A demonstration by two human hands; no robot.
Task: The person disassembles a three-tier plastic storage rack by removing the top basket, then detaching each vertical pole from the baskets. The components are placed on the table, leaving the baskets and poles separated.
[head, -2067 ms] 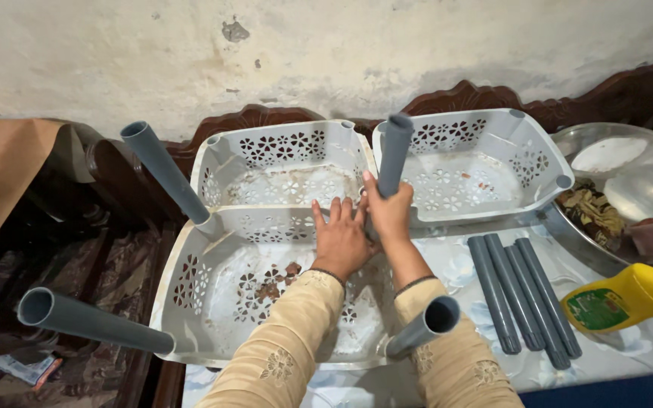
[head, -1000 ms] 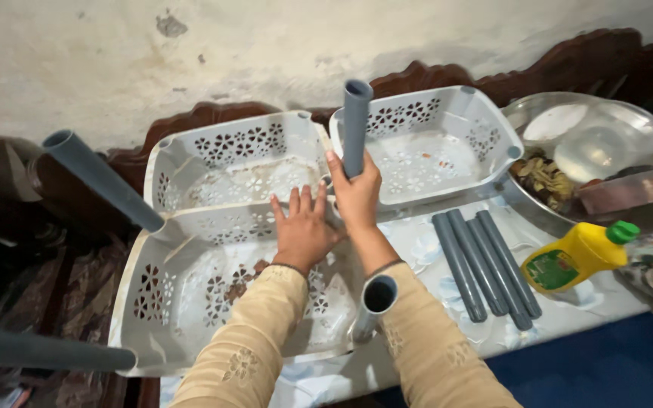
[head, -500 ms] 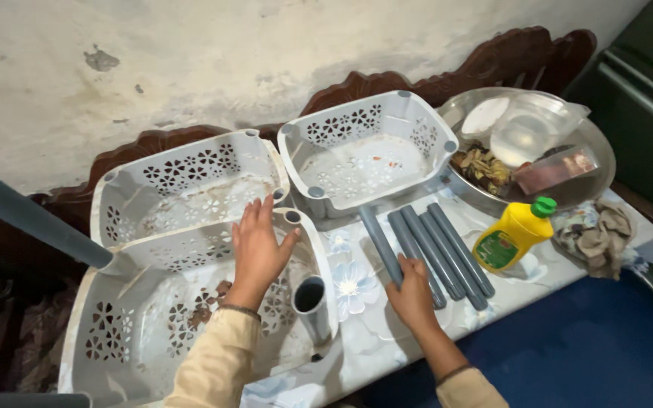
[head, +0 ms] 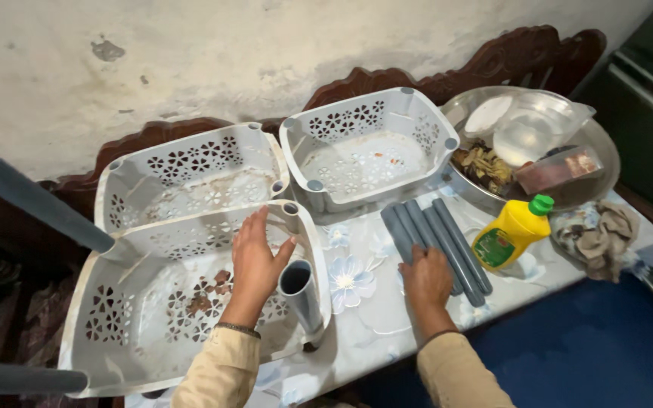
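My left hand point(head: 255, 261) lies open, fingers spread, on the far right part of the near white perforated basket point(head: 153, 302). Grey tubes stand in three of that basket's corners: one right beside my left hand point(head: 300, 291), one at the far left point(head: 39, 202), one at the near left point(head: 17, 378). The far right corner socket point(head: 290, 208) holds no tube. My right hand point(head: 426, 279) rests palm down on the near ends of several grey tubes point(head: 436, 230) lying side by side on the flowered table cover point(head: 357, 310).
Two more white baskets stand behind, one on the left point(head: 190, 170) and one on the right point(head: 364, 147). A steel bowl point(head: 602, 151) with lids and scraps sits at the far right, with a yellow bottle point(head: 512, 234) and a rag point(head: 598, 230) in front. Carved dark wood point(head: 357, 79) backs the table.
My right hand pulled the tube out of the basket's far right corner and laid it with the loose tubes on the table. My left hand stayed on the basket. The camera swung right.
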